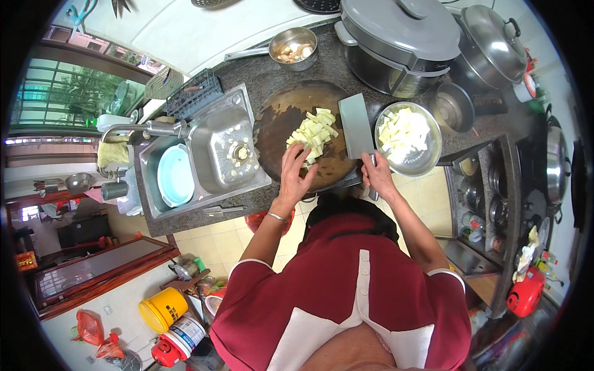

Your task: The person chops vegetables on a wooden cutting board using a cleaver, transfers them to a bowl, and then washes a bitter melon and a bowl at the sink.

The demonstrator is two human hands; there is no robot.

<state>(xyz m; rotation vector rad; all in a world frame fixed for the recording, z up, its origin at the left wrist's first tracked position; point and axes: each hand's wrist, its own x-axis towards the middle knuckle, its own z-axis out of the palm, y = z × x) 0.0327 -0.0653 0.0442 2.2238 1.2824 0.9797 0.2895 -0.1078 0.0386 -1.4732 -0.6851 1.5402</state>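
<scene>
My right hand (378,175) grips the handle of a cleaver (356,125), whose broad blade lies flat-side up over the right edge of a round wooden chopping board (278,120). My left hand (295,174) rests with spread fingers at the near end of a heap of pale green vegetable pieces (315,132) on the board. Right of the cleaver, a round metal bowl (434,160) holds more cut pieces (403,130).
Left of the board is a steel sink (218,171) with scraps around its drain and a light blue basin (175,176). A peeler or knife (226,210) lies at the counter edge. Behind stand a small saucepan (294,65) and a large grey-lidded cooker (399,46); an empty-looking pot (452,107) is at right.
</scene>
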